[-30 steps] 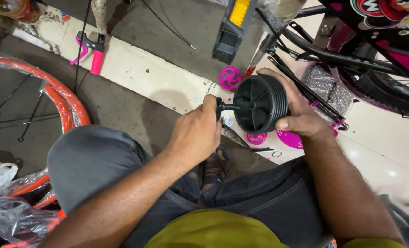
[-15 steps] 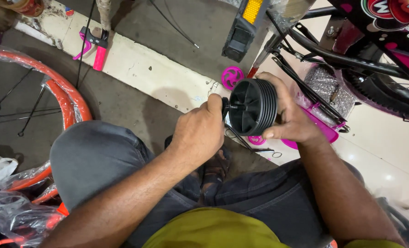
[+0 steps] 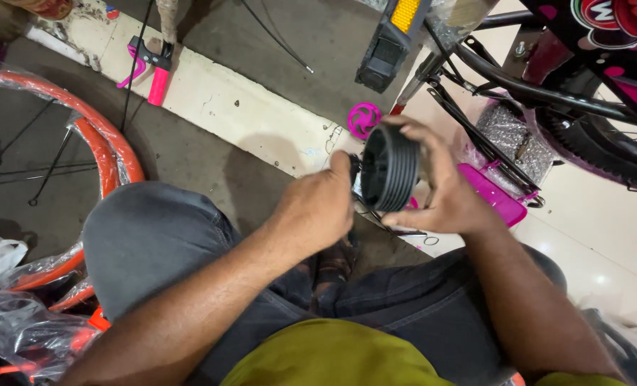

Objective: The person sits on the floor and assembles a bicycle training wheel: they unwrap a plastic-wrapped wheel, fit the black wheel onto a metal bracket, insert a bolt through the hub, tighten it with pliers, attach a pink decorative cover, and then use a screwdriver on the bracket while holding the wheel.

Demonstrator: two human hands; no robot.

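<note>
My right hand [image 3: 448,187] grips a small black ribbed wheel [image 3: 390,169] by its tread, holding it edge-on above my knees. My left hand [image 3: 320,209] is closed against the wheel's left face, at its hub; what the fingers pinch there is hidden. A pink plastic wheel cap [image 3: 363,119] lies on the pale floor strip just beyond the wheel. Another pink part [image 3: 491,194] lies on the floor under my right hand.
A black and pink child's bicycle [image 3: 561,93] stands at the right, its pedal with a yellow reflector [image 3: 393,39] hanging near. Orange plastic-wrapped parts [image 3: 97,136] curve at the left. A pink handled piece [image 3: 154,71] lies at the far left.
Both hands have lifted the wheel a little and brought it closer together. My left hand now presses right up against the hub, where a short axle showed before.
</note>
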